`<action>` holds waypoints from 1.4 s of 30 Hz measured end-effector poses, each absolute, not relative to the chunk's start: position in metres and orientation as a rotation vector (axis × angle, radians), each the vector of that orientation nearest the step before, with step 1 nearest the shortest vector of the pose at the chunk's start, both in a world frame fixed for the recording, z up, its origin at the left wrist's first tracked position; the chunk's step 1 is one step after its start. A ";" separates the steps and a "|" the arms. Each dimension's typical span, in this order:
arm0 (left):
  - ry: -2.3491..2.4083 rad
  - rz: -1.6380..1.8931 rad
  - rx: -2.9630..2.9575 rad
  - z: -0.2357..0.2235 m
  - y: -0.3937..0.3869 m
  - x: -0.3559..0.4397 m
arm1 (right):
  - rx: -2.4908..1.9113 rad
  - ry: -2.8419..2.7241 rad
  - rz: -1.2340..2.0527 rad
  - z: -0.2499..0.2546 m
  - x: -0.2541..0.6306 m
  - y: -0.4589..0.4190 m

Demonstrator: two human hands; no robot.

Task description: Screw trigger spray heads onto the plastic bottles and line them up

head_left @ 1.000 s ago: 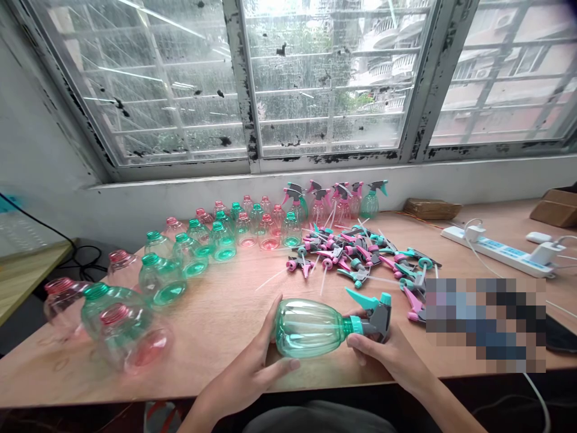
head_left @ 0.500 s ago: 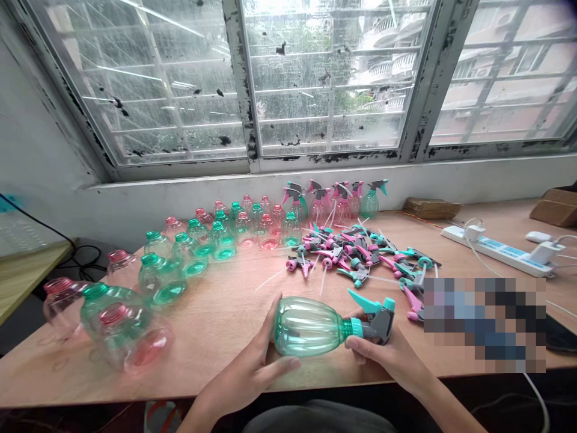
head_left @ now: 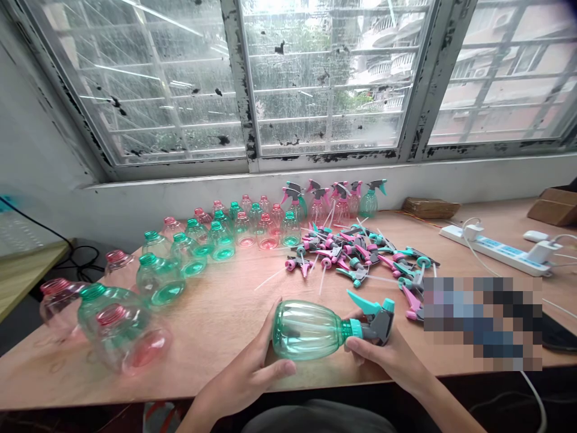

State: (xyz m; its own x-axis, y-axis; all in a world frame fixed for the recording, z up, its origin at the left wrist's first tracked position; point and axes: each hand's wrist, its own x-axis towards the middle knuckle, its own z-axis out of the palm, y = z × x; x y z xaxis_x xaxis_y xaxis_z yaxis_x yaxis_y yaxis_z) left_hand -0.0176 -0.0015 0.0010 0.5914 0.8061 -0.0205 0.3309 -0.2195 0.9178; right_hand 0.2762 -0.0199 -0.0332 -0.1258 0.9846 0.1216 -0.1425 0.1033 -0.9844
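Over the bench [head_left: 216, 319], the green bottle [head_left: 306, 340] is held sideways, cupped by the left hand [head_left: 259, 367]; its collar [head_left: 356, 328], pinched by the right hand [head_left: 383, 349], could be cross-threaded by crooked turning.

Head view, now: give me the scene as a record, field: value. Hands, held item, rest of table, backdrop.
left hand: cups base end of green bottle
right hand: at bottle's neck, below spray head
bottle pose: sideways, neck to the right
loose spray heads: pink, teal and gray, heaped beyond the hands
headless bottles: red and green, left and back
headed bottles: standing near the wall
power strip: right
backdrop: window
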 end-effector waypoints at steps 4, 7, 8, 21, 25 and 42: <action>0.935 0.582 1.810 0.003 -0.002 -0.016 | -0.947 -1.262 1.292 -0.034 0.278 -0.020; 0.963 0.590 1.837 0.006 -0.003 -0.013 | -0.935 -1.260 1.295 -0.033 0.278 -0.020; 0.972 0.594 1.849 0.007 -0.003 -0.012 | -0.936 -1.253 1.295 -0.033 0.278 -0.020; 0.974 0.562 1.745 0.009 -0.002 -0.013 | -0.951 -1.279 1.285 -0.031 0.276 -0.021; 0.961 0.596 1.782 0.008 -0.002 -0.013 | -0.937 -1.236 1.288 -0.028 0.274 -0.022; 0.943 0.601 1.772 0.007 -0.003 -0.012 | -0.986 -1.273 1.281 -0.029 0.276 -0.023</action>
State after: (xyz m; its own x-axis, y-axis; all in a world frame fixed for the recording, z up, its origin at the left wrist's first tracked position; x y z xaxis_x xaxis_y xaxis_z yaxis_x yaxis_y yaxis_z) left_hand -0.0124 -0.0031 0.0075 0.5724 0.8196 -0.0253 0.3231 -0.1971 0.9256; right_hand 0.2762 -0.0230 -0.0288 -0.1311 0.9854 0.1090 -0.1150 0.0941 -0.9889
